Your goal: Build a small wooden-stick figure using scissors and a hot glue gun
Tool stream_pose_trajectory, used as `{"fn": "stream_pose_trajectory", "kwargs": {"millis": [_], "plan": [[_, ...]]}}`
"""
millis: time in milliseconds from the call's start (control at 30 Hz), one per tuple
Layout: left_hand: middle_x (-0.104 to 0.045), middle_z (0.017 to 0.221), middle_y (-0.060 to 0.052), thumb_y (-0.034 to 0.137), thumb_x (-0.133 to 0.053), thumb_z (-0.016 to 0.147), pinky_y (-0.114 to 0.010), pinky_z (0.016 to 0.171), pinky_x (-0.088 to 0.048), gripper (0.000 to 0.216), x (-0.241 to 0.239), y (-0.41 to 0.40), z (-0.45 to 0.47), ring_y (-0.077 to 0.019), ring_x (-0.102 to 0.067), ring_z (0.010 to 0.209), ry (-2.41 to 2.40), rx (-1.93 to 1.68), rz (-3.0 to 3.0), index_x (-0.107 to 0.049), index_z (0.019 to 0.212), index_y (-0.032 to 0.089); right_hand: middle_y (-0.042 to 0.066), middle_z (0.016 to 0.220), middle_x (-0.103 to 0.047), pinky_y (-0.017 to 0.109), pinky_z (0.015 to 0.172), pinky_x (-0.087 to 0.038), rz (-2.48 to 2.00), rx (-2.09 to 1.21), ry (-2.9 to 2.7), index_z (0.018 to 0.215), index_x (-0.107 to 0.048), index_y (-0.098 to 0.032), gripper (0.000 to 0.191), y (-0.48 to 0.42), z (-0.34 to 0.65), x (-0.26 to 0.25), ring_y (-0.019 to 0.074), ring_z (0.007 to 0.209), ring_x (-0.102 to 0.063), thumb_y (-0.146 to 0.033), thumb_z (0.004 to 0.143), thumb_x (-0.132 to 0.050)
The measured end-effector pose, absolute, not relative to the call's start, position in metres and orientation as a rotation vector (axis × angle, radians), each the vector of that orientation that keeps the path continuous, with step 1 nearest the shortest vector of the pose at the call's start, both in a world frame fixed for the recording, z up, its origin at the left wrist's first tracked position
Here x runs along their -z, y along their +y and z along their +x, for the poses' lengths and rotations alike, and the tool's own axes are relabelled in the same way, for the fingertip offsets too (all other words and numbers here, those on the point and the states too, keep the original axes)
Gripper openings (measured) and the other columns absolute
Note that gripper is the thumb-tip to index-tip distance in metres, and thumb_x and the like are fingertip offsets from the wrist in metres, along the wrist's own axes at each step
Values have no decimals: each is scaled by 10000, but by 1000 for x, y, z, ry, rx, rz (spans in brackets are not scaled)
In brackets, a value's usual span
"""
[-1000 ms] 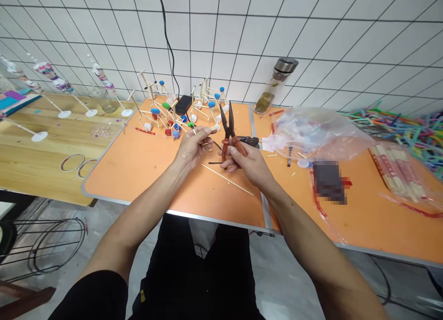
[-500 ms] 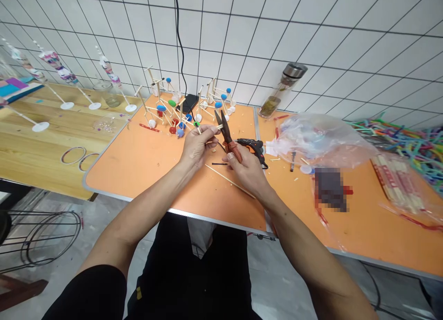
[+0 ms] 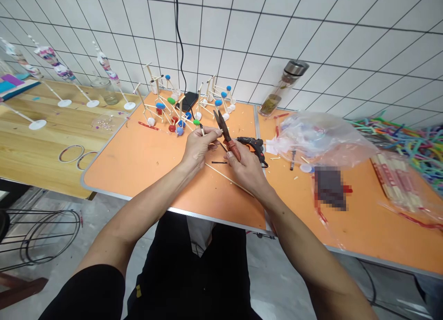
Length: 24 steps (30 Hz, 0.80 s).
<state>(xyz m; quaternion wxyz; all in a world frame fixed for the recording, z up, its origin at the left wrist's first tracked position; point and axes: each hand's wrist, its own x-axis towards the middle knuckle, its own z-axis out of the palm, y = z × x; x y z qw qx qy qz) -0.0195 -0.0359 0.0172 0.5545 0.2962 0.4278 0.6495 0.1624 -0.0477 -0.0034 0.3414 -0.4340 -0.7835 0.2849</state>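
Observation:
My right hand [image 3: 246, 165] is closed around the brown handles of a pair of scissors [image 3: 223, 126], whose dark blades point up and away, slightly apart. My left hand [image 3: 199, 147] is pinched on a short, thin wooden stick [image 3: 202, 131], mostly hidden by the fingers. The fingertips sit right beside the blades; whether the blades touch the stick I cannot tell. Below the hands, a long wooden stick [image 3: 228, 178] and a short black strip [image 3: 219, 162] lie on the orange table [image 3: 138, 158]. Just beyond stand small stick frames [image 3: 180, 110] with blue, red, green and white discs.
A black-and-orange glue gun [image 3: 254, 147] lies behind my right hand. Further right are a clear plastic bag [image 3: 325, 138], packed sticks [image 3: 398, 181] and colourful pipe cleaners [image 3: 408, 145]. A glass bottle [image 3: 282, 89] stands by the wall; a phone [image 3: 188, 101] lies at the back.
The scissor blades have come closer together. The pale stick end seen between them earlier is now barely visible. Both hands stay in nearly the same place.

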Motion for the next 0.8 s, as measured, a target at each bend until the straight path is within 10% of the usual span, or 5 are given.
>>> {"fn": "stream_pose_trajectory", "kwargs": {"millis": [500,800], "plan": [[-765,807,-21,696,-878,887,-250,585,-571,536,-26,-34,-29,-111,-681,577,902,-1399,632,-696,878,192,170,1271,-824,554,1111,-543,-1258,-737,-2054,1399,-707,-194,443,-51,160,-2,408,1273,-739,-447,1091,-515],[-739,734,-6,396,-900,784,-225,555,-524,309,-19,-36,-26,-103,-660,563,965,-1418,744,-696,855,175,185,1429,-787,544,1053,-550,-1276,-648,-2099,1435,-691,-189,469,-49,160,1,421,1325,-705,-436,1092,-488]]}}
